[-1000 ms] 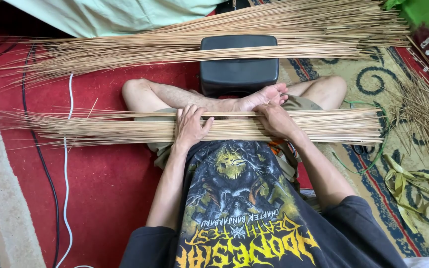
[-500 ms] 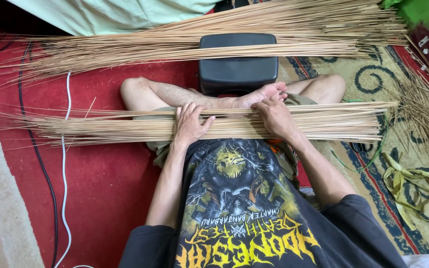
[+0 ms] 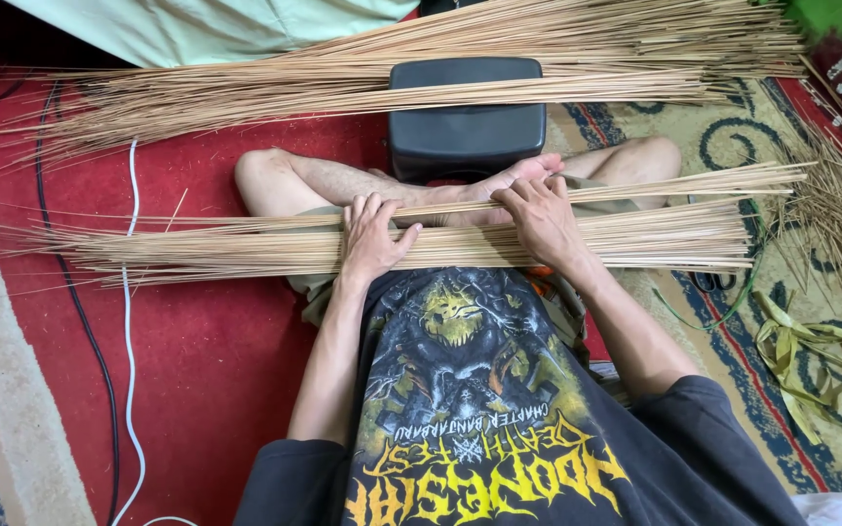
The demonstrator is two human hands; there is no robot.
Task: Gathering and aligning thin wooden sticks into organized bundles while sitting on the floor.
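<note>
A long bundle of thin tan sticks point(image 3: 197, 248) lies across my crossed legs, from left to right. My left hand point(image 3: 372, 237) rests flat on top of the bundle, fingers spread, near its middle. My right hand point(image 3: 541, 216) presses on the same bundle a little to the right, fingers curled over the far sticks beside my bare foot point(image 3: 518, 175). On the right, a few sticks point(image 3: 694, 180) lift apart from the upper side of the bundle.
A larger heap of loose sticks point(image 3: 440, 58) stretches across the floor beyond a black box point(image 3: 465, 122). White and black cables point(image 3: 129, 321) run down the red carpet at left. Frayed sticks point(image 3: 840, 214) and yellow-green leaf strips point(image 3: 811, 351) lie at right.
My right hand has shifted slightly on the bundle, and some sticks on the right side have spread upward away from the rest. My left hand stays where it was.
</note>
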